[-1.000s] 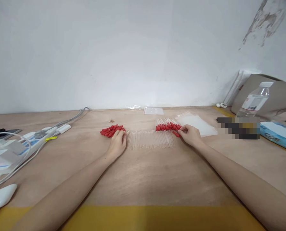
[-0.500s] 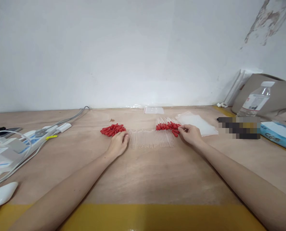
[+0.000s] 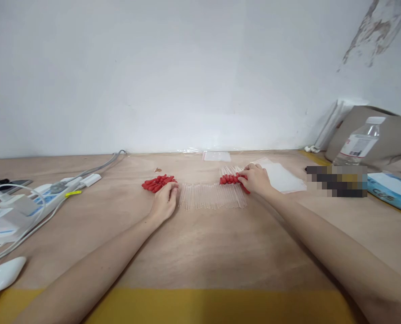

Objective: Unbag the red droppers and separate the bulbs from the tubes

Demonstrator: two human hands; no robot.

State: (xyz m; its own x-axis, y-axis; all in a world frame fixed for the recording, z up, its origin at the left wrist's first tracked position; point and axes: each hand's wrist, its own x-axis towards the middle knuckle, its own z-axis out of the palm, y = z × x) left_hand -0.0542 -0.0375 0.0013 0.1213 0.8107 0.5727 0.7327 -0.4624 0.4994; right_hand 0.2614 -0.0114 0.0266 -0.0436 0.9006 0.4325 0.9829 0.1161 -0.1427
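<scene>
Clear thin glass dropper tubes (image 3: 212,196) lie side by side in a row on the wooden table. My left hand (image 3: 164,201) rests at the left end of this row, fingers curled and thumb drawn in; anything between them is hidden. Just behind it is a loose pile of red rubber bulbs (image 3: 156,183). My right hand (image 3: 257,179) is at the far right corner of the tubes, its fingertips closed on a red bulb. That bulb belongs to a row of droppers with red bulbs (image 3: 229,179), their tubes pointing toward the wall.
White plastic bags (image 3: 284,177) lie right of my right hand, and a small clear bag (image 3: 216,156) by the wall. At left are a power strip (image 3: 47,196) with cables and a white spoon-shaped object (image 3: 5,273). A water bottle (image 3: 358,143) and blue tissue pack (image 3: 392,191) are at right.
My right hand has moved left and slightly away from me, over the right end of the red-bulbed row, covering some bulbs. The left hand has barely shifted.
</scene>
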